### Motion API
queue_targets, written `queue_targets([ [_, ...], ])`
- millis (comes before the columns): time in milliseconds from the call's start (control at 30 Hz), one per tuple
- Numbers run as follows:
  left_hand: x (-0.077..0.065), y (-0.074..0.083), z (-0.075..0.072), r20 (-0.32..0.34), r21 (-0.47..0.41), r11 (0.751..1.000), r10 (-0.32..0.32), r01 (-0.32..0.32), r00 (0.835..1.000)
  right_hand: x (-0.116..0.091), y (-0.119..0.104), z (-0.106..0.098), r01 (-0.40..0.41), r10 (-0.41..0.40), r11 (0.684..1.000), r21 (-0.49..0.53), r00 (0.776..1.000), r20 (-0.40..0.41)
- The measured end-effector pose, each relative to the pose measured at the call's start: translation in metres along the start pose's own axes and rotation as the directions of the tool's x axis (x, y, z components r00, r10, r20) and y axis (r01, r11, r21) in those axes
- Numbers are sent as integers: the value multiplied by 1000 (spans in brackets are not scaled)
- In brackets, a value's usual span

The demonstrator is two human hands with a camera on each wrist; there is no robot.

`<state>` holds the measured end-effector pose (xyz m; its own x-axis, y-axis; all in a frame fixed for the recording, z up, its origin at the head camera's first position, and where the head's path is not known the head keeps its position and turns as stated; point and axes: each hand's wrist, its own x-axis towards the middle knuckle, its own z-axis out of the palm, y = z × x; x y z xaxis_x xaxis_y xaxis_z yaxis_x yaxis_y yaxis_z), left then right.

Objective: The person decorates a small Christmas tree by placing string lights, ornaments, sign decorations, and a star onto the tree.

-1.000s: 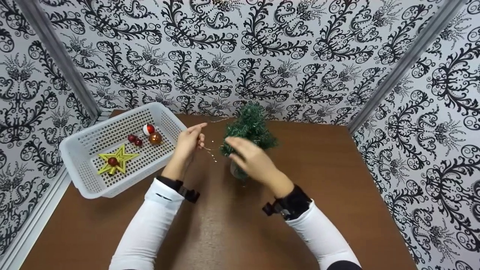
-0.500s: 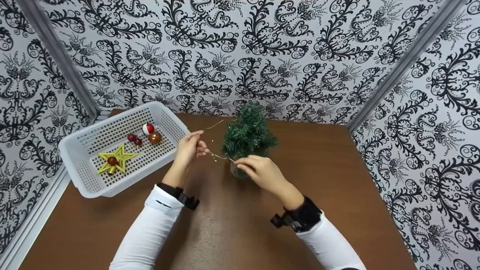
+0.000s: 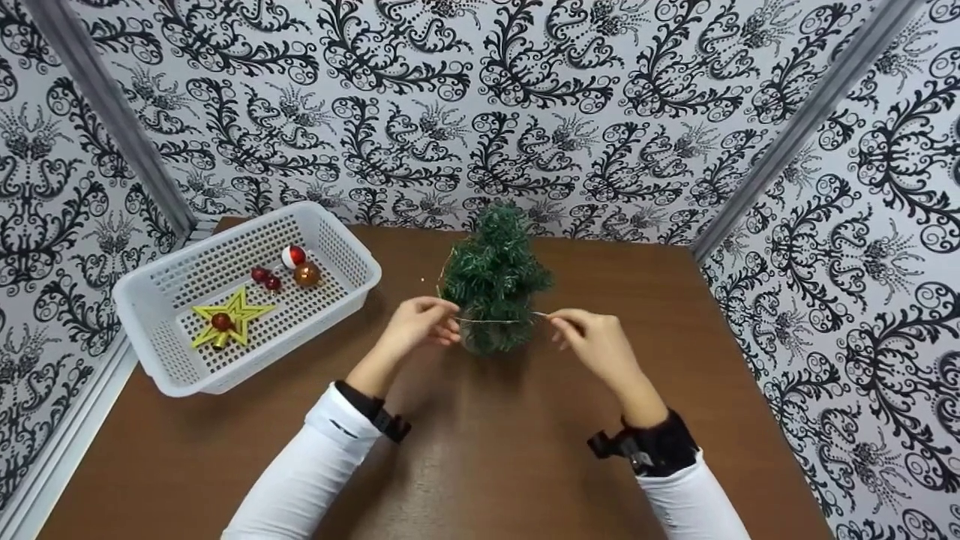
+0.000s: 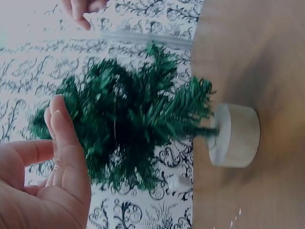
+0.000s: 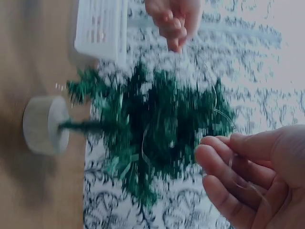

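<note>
A small green tinsel Christmas tree (image 3: 499, 277) stands on a round pale base (image 4: 236, 136). A thin wire string of lights (image 3: 487, 322) stretches across the front of its lower branches, between both hands. My left hand (image 3: 420, 324) is at the tree's left, thumb and fingers pinching the wire. At the right of the tree my right hand (image 3: 600, 345) pinches the wire between thumb and forefinger. In the right wrist view, slack wire (image 5: 215, 98) runs from the right fingertips, and some loops over the palm. Part of the wire lies among the branches, mostly hidden.
A white perforated basket (image 3: 259, 365) stands on the brown table (image 3: 480, 465) at the left. In it lie a yellow star (image 3: 251, 309), a red-and-white ball (image 3: 293, 256), an orange ball (image 3: 306, 274) and several small red balls (image 3: 260, 274). Patterned walls (image 3: 420, 150) enclose the table.
My right hand has moved from in front of the tree to its right side, drawing the wire across the front. My left hand has come nearer, closer to the tree's lower left.
</note>
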<state>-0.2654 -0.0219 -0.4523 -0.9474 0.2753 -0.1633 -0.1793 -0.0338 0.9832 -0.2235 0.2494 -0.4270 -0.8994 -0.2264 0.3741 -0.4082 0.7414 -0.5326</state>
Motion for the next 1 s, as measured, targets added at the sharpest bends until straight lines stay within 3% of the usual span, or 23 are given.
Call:
queue_targets([
  [133, 6, 3, 17, 30, 12, 999, -33, 33, 999, -2, 12, -11, -176, 173, 982, 72, 984, 49],
  [333, 16, 10, 39, 20, 35, 998, -52, 51, 998, -2, 35, -20, -351, 339, 915, 200, 936, 91],
  [533, 19, 11, 47, 15, 30, 997, -67, 66, 998, -3, 49, -21, -419, 396, 856, 303, 908, 138],
  [667, 14, 3, 54, 53, 92, 996, -1, -4, 999, -5, 56, -17, -439, 418, 824, 358, 898, 139],
  [733, 8, -4, 62, 96, 159, 985, 52, -66, 994, -6, 61, -13, -417, 405, 818, 397, 907, 117],
  [800, 2, -14, 72, 149, 248, 958, 111, -146, 982, -6, 65, -8, -390, 396, 805, 448, 914, 86],
  [833, -1, -19, 78, 178, 315, 928, 148, -198, 973, -5, 78, -1, -336, 352, 792, 511, 934, 68],
  [867, -4, -23, 83, 200, 382, 893, 172, -238, 965, -4, 80, 1, -315, 339, 779, 543, 939, 57],
  [933, -10, -30, 94, 231, 490, 816, 217, -306, 948, -4, 81, 4, -293, 333, 763, 576, 942, 38],
  [1000, -15, -34, 103, 244, 550, 760, 248, -345, 937, -4, 74, 5, -305, 355, 752, 584, 934, 29],
])
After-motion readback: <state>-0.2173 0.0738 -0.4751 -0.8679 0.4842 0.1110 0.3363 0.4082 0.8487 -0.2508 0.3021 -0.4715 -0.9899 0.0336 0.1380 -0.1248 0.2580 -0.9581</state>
